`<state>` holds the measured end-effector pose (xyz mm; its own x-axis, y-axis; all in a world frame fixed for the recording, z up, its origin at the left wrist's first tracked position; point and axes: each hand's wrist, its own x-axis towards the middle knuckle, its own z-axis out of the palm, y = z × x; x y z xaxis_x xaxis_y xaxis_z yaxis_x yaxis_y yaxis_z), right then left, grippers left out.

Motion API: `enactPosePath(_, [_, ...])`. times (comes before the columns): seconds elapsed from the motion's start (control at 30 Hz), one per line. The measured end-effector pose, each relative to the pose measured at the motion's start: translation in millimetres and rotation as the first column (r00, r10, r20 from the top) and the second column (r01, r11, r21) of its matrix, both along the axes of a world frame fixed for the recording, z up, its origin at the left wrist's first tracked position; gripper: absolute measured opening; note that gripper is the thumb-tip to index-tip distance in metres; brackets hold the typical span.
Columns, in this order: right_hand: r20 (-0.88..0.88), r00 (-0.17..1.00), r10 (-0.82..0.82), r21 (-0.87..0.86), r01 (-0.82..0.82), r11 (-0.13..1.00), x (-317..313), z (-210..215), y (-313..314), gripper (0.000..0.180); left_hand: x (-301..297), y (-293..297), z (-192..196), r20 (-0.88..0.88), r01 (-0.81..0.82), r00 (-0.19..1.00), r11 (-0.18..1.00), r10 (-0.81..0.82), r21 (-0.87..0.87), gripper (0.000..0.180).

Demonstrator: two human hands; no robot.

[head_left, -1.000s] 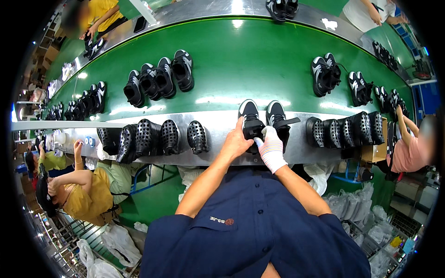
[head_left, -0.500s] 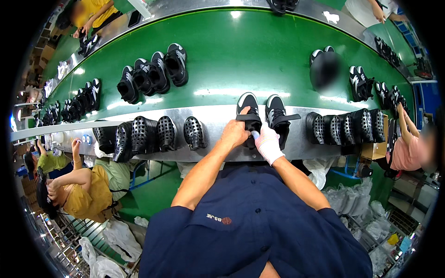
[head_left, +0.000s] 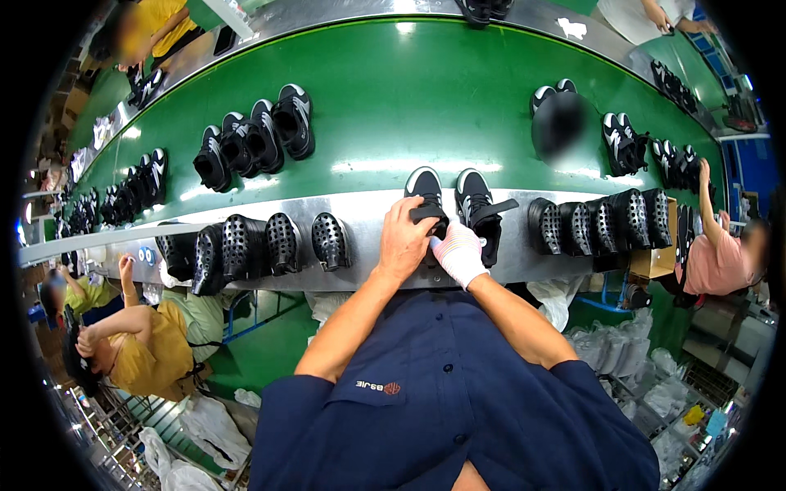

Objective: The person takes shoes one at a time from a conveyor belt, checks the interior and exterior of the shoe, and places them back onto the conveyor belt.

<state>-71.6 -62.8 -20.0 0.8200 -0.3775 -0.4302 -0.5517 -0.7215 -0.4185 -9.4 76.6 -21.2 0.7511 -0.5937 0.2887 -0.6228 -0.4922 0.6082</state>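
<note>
Two black sneakers with grey-white trim stand side by side, toes away from me, on the metal ledge. My bare left hand (head_left: 404,238) grips the left sneaker (head_left: 423,181) around its upper, the fingers bent over the dark strap across the tongue. In a white glove, my right hand (head_left: 460,252) is closed at the right side of that sneaker's opening, its fingertips partly hidden. The right sneaker (head_left: 477,199) stands untouched beside it, with its strap (head_left: 504,210) sticking out to the right. My hands cover most of the left sneaker's heel.
Perforated black shoe-shaped forms (head_left: 245,245) line the ledge (head_left: 370,219) on the left, and more forms (head_left: 602,229) stand on the right. Beyond lies a green surface (head_left: 426,98) carrying several sneakers (head_left: 264,135). Co-workers sit left (head_left: 151,348) and right (head_left: 711,260).
My left hand has shifted from the sneaker's side up over its strap. My right hand has turned slightly beside the opening. The whole view has moved a little.
</note>
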Motion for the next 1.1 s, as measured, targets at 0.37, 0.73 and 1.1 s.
enactPosePath(0.37, [0.070, 0.998, 0.005, 0.113, -0.013, 0.993, -5, -9, 5, 0.044, -30, 32, -14, 0.098, -0.198, 0.978, 0.971, 0.186, 0.131, 0.025])
enactPosePath(0.73, [-0.106, 0.940, -0.324, 0.787, 0.278, 0.550, -23, -9, 22, 0.031, -49, 34, 27, -0.952, -0.685, -0.063, 0.680, 0.301, 0.261, 0.079])
enactPosePath(1.1, [0.265, 0.886, 0.380, 0.611, -0.459, 0.645, -6, 158, -30, 0.039, -35, 90, 79, -0.685, -0.222, 0.701, 0.973, 0.199, 0.055, 0.076])
